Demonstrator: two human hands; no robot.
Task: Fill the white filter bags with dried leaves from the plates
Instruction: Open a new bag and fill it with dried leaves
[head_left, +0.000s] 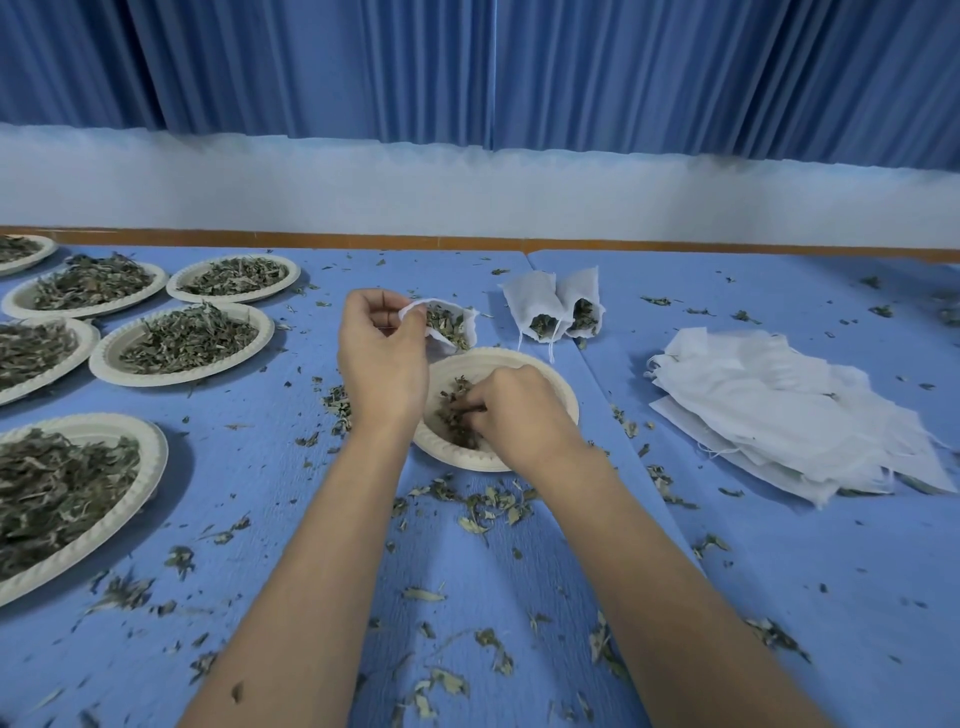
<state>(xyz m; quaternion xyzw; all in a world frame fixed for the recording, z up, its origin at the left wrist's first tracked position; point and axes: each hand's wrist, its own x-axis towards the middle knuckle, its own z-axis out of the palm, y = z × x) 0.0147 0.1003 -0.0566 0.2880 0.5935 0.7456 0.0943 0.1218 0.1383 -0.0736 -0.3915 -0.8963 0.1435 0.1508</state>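
Our right grip (511, 410) pinches leaves (451, 432) on the plate (562, 385); just beyond, our left grip (382, 358) pinches the filter bag (453, 325) open.

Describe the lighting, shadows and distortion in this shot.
Head view: soft, even light, no glare; the plates cast faint shadows on the table; the wide-angle lens makes the curtain folds lean; scattered leaves near the bottom look slightly smeared.

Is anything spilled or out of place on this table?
Yes. Dried leaf bits lie scattered over the blue table, thickest near the plate under the right hand, outside any plate or bag.
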